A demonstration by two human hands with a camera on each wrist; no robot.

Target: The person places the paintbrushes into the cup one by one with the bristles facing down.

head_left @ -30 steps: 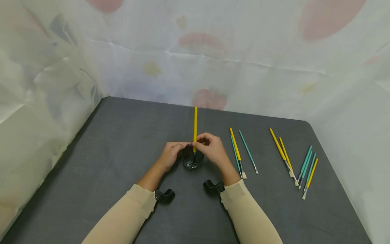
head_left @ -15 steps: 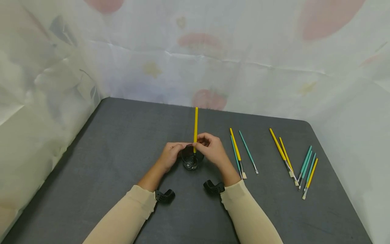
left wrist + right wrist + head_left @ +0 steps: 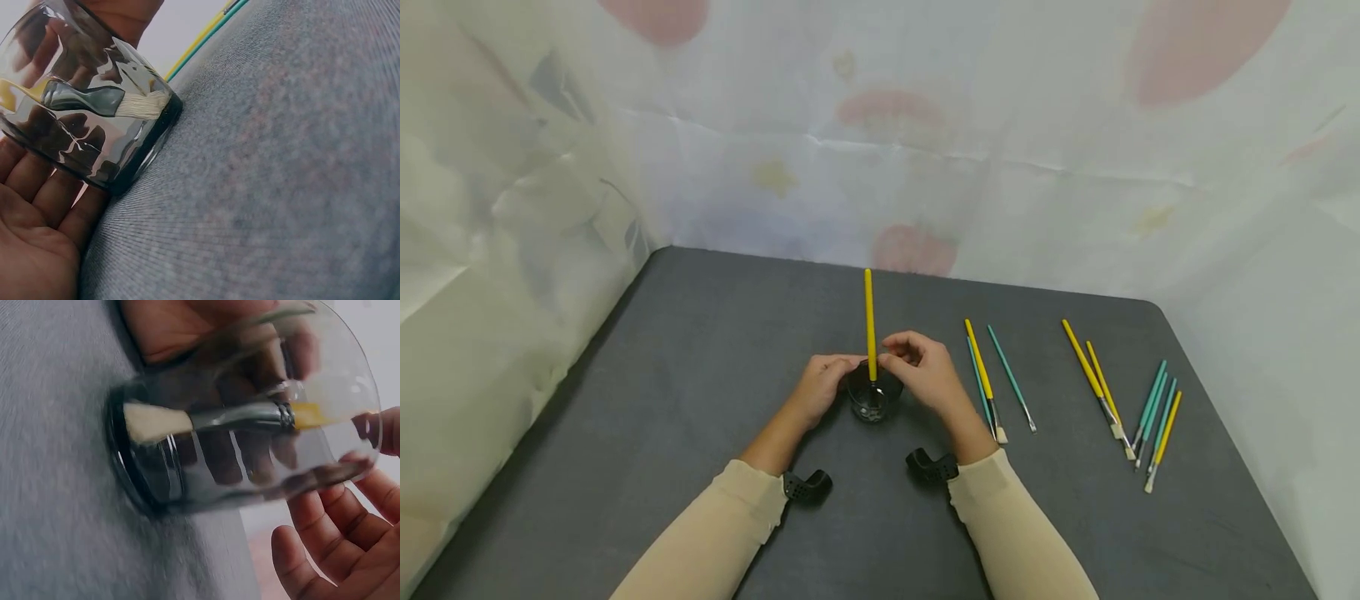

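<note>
A clear glass (image 3: 872, 400) stands on the dark grey table (image 3: 662, 375), and a yellow-handled brush (image 3: 869, 325) stands in it, bristles down. My left hand (image 3: 820, 383) wraps the glass's left side. In the left wrist view its palm (image 3: 37, 237) and fingers lie against the glass (image 3: 94, 125), with the bristles (image 3: 140, 106) at the base. My right hand (image 3: 925, 371) hovers at the rim's right side, fingertips just beside the handle. The right wrist view shows its fingers (image 3: 325, 544) loosely bent and apart from the glass (image 3: 237, 444).
Loose brushes lie to the right: three yellow and teal ones (image 3: 988, 375), two yellow ones (image 3: 1097, 375), and several near the table's right edge (image 3: 1157, 417). White flowered cloth (image 3: 925, 150) walls in the back and both sides. Black wrist mounts (image 3: 805, 483) sit near both cuffs.
The brush has tipped slightly left in the glass. My right fingers, which pinched its handle before, now sit beside it. My left hand stays on the glass.
</note>
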